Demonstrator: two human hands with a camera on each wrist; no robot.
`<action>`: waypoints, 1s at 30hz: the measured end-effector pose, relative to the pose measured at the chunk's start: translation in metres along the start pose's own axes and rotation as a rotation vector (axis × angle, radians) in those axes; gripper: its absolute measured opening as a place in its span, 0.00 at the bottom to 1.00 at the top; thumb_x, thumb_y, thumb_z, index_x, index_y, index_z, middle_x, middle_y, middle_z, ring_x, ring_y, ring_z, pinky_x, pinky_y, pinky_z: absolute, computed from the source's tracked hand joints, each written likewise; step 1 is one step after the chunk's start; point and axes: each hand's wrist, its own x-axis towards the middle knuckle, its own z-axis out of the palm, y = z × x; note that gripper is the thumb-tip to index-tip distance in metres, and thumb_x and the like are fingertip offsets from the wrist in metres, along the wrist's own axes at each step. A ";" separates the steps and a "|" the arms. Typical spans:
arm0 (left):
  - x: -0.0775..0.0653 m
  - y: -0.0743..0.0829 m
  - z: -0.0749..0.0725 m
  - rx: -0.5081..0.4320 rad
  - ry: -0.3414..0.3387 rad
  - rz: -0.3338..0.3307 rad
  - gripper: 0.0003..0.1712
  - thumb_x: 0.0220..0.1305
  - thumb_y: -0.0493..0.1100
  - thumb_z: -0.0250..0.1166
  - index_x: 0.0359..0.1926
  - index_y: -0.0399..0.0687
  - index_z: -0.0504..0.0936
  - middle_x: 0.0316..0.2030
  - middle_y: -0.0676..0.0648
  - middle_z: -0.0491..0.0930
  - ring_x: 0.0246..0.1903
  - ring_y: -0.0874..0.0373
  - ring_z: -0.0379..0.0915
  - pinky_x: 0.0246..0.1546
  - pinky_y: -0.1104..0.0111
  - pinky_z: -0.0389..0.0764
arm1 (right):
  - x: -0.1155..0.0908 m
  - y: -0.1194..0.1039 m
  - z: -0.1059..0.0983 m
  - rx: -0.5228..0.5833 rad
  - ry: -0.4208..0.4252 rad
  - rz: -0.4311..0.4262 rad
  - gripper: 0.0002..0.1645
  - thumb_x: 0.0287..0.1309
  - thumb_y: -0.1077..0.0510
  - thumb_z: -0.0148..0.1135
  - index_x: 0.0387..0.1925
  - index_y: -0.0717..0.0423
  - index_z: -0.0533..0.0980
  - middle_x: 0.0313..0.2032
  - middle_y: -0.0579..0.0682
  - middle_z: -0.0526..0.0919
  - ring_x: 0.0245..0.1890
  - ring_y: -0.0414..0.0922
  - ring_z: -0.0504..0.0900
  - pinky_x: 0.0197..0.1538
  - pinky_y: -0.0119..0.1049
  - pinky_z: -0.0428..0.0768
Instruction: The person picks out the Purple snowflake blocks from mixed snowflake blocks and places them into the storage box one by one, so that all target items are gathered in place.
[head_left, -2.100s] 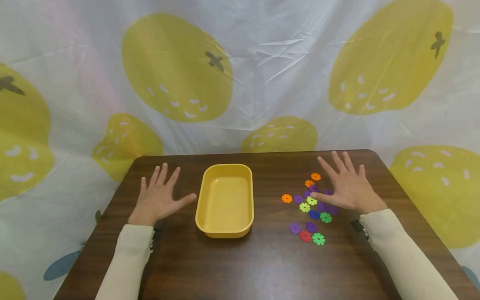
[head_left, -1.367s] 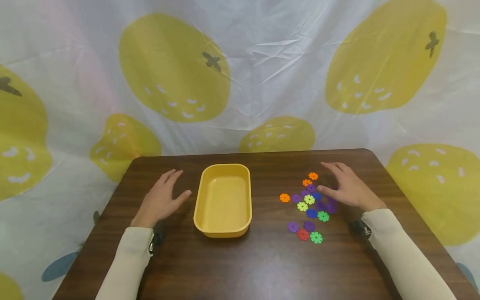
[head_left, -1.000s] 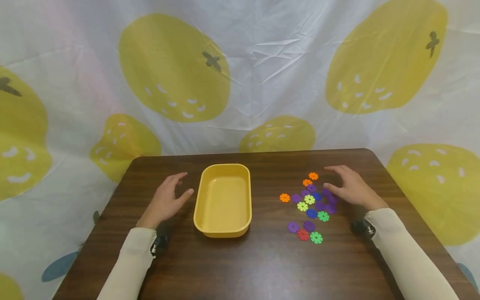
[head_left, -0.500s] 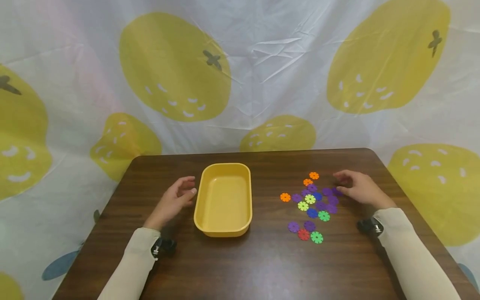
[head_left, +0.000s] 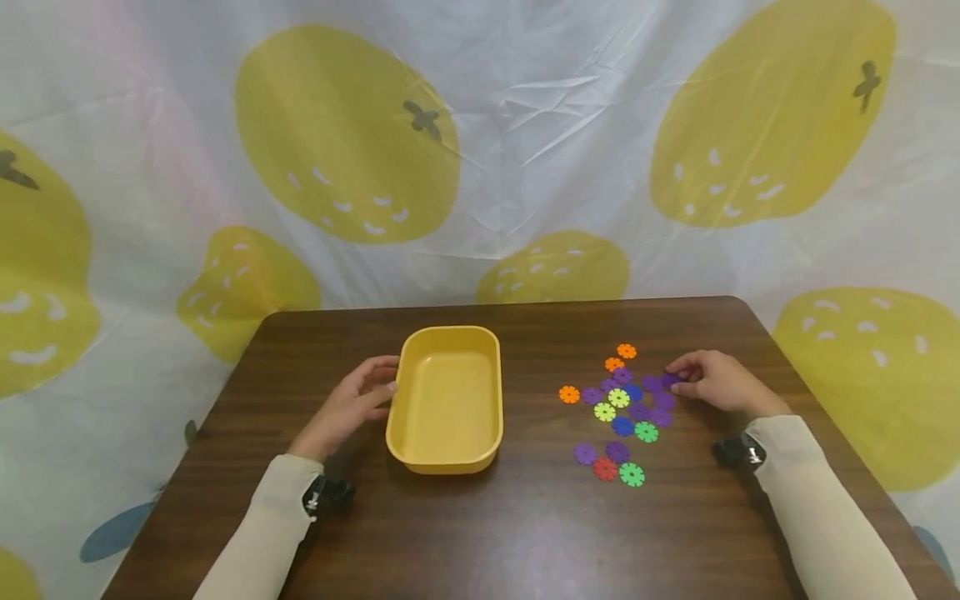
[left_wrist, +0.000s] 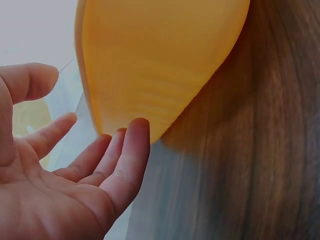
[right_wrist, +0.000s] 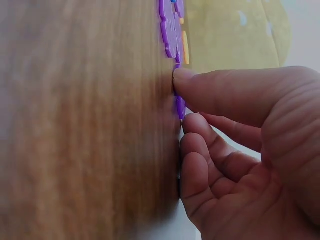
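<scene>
My left hand [head_left: 351, 407] is at the left side of a yellow plastic tray [head_left: 446, 467], its fingertips beside the outer wall and its thumb near the rim. In the left wrist view the relaxed fingers [left_wrist: 136, 150] overlap the end of the tray, with the thumb held apart; contact is hard to tell. My right hand [head_left: 720, 383] is down at the right edge of a group of notched plastic interlocking discs. Its thumb and fingertips pinch a purple disc [right_wrist: 180, 106] lying on the table; the fingers partly hide it.
Several flat discs lie left of my right hand, among them an orange disc [head_left: 569, 395], a red disc [head_left: 605, 469] and a green disc [head_left: 632, 475]. The brown wooden table [head_left: 525, 542] ends at a lemon-print cloth [head_left: 480, 167] behind.
From spread wide above the table, both hands have come down with fingers drawn in. The left has moved right to the tray's side; the right has shifted right and taken hold of a purple disc.
</scene>
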 end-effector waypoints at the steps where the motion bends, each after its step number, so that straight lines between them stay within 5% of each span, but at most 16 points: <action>1: 0.001 -0.001 0.000 -0.007 -0.005 -0.003 0.31 0.80 0.43 0.60 0.78 0.46 0.64 0.74 0.33 0.68 0.69 0.35 0.72 0.59 0.48 0.85 | 0.001 0.000 0.000 0.004 -0.002 0.005 0.19 0.63 0.55 0.75 0.50 0.63 0.84 0.40 0.51 0.88 0.42 0.46 0.84 0.47 0.41 0.81; 17: 0.006 -0.008 0.005 0.003 -0.015 -0.070 0.30 0.79 0.41 0.60 0.77 0.45 0.66 0.77 0.36 0.64 0.70 0.36 0.70 0.60 0.48 0.84 | 0.009 -0.004 -0.001 -0.015 -0.063 0.038 0.17 0.55 0.54 0.78 0.41 0.57 0.80 0.36 0.48 0.85 0.36 0.44 0.79 0.42 0.39 0.77; 30: 0.005 -0.004 0.005 -0.019 -0.037 -0.062 0.32 0.78 0.40 0.61 0.77 0.43 0.65 0.75 0.34 0.65 0.68 0.36 0.71 0.58 0.50 0.85 | 0.006 -0.009 -0.001 0.051 -0.010 -0.035 0.16 0.61 0.64 0.73 0.49 0.55 0.79 0.35 0.49 0.85 0.35 0.44 0.78 0.39 0.38 0.76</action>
